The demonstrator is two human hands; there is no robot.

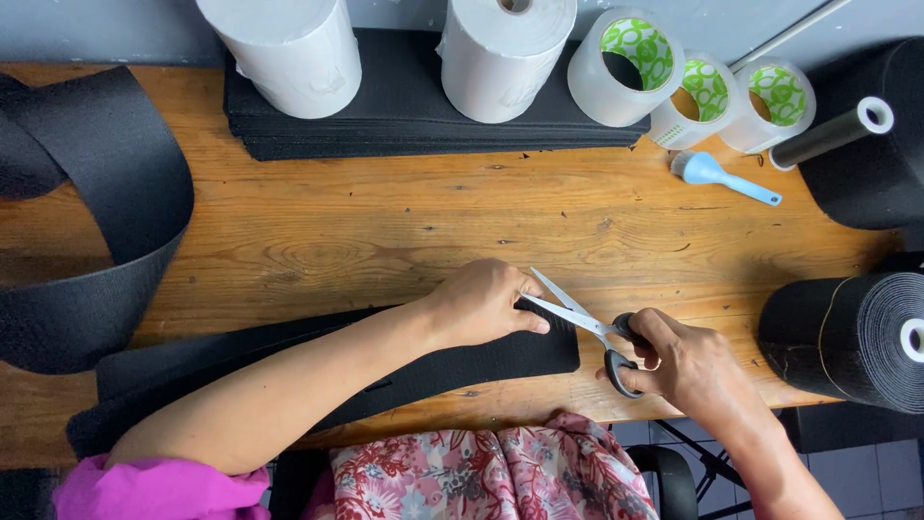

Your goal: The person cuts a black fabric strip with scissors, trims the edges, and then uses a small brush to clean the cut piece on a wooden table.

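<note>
My left hand [484, 301] presses down on the end of a long black fabric strip [462, 364] that lies along the near edge of the wooden table [366, 221]. My right hand [688, 361] grips the black handles of a pair of scissors [582, 321]. The silver blades stand apart at the strip's right end, right beside my left fingers. The strip runs leftwards under my left forearm.
Two white rolls [289, 48] stand on a stack of black sheets [404, 106] at the back. Three clear tape rolls [626, 63] and a small blue brush [717, 173] sit at the back right. Black fabric rolls [857, 332] lie right, a looped black band [106, 212] left.
</note>
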